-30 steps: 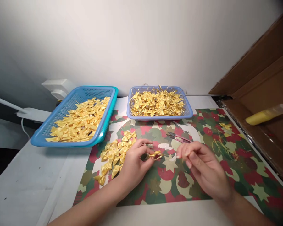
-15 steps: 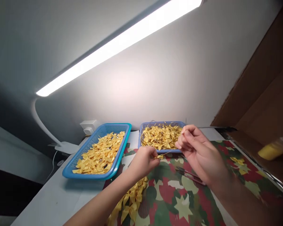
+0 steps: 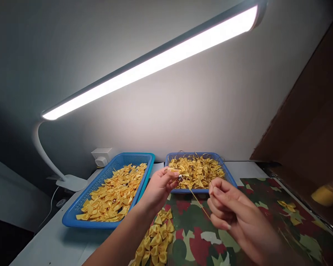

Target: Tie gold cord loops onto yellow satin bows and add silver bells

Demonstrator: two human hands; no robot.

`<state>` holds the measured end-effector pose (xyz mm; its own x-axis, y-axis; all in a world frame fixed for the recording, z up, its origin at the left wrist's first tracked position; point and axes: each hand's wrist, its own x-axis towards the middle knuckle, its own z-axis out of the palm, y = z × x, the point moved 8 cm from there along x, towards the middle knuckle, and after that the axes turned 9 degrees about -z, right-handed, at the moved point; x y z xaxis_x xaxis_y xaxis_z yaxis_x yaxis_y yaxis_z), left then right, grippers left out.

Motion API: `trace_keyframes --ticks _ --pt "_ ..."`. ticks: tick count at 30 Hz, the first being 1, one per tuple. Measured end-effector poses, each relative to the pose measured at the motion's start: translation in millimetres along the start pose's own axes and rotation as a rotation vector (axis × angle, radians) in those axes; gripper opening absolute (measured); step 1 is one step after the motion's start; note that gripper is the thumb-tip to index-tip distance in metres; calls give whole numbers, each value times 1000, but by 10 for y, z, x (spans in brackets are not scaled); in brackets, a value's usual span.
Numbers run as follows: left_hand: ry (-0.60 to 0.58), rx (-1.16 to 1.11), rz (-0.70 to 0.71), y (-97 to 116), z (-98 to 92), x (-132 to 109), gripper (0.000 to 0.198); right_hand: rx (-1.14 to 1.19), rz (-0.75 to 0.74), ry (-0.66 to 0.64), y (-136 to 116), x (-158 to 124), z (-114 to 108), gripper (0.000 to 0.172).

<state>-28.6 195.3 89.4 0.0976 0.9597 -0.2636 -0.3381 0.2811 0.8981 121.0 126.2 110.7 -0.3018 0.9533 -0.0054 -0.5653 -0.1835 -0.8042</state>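
My left hand (image 3: pixel 162 183) pinches a gold ribbon bow (image 3: pixel 173 170) in front of the right basket. A small shiny silver piece (image 3: pixel 180 178) shows at its fingertips; I cannot make out its kind. From beside the bow a gold thread (image 3: pixel 199 203) runs down to the right, taut, into my right hand (image 3: pixel 230 205). That hand is closed, with thumb and forefinger pressed together and the other fingers curled on the thread. Whether it also pinches a needle is too small to tell. Below my left wrist lies a heap of gold bows (image 3: pixel 157 238).
A blue basket (image 3: pixel 72 221) of gold bows stands left. Another blue basket (image 3: pixel 233 183), at the back, holds bows with thread loops. A camouflage-patterned cloth (image 3: pixel 183 229) covers the table, with a loose bow (image 3: pixel 287 205) at right. A lamp (image 3: pixel 155 61) spans overhead; cardboard (image 3: pixel 302 111) stands right.
My left hand has turned, bringing the bow and silver piece into sight. My right hand has come lower, with the thread now slanting down to it. The view has tilted slightly; the thread snips are now hidden.
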Motion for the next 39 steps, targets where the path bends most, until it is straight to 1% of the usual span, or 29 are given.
trace_keyframes --ticks 2,4,7,9,11,12,15,17,19,20,21,23,24,25,26,28,32,35,39 --pt "-21 -53 -15 26 14 -70 27 -8 45 44 22 33 -115 33" --pt "-69 -112 -46 10 47 -104 28 -37 77 75 76 105 -230 38" --pt "-216 -191 -108 -92 163 -118 28 -135 97 95 255 284 -408 45" --pt "-302 -193 -162 -216 245 -123 27 -216 75 121 405 423 -536 49" --pt "-361 -165 -223 -369 316 -138 25 -309 43 115 551 542 -624 47" --pt "-392 -142 -259 -453 354 -157 23 -361 3 121 588 587 -663 46" --pt "-491 -33 -389 -703 475 -263 18 -459 -107 160 615 642 -745 41" --pt "-503 19 -474 -831 518 -341 16 -477 -141 183 591 634 -770 39" --pt "-477 -8 -512 -866 538 -383 17 -503 -186 192 523 617 -768 36" --pt "-450 -49 -506 -844 535 -380 18 -526 -220 191 475 608 -755 35" --pt "-397 -102 -475 -793 506 -351 18 -555 -259 186 423 598 -736 33" --pt "-204 -202 -351 -638 347 -234 18 -617 -351 185 314 566 -690 29" --pt "-55 -243 -260 -546 204 -168 16 -650 -400 191 261 540 -666 27" --pt "61 -256 -195 -477 81 -118 16 -686 -449 199 212 507 -639 25" --pt "120 -260 -164 -436 3 -74 16 -729 -499 201 167 466 -604 23" --pt "158 -250 -152 -411 -79 2 14 -839 -579 166 111 376 -499 20" --pt "148 -224 -158 -447 -115 38 14 -1040 -641 43 94 229 -281 15" --pt "125 -210 -179 -494 -78 -6 15 -1163 -696 31 47 172 -196 14" --pt "97 -222 -224 -542 -10 -63 14 -1249 -720 29 25 173 -182 15"
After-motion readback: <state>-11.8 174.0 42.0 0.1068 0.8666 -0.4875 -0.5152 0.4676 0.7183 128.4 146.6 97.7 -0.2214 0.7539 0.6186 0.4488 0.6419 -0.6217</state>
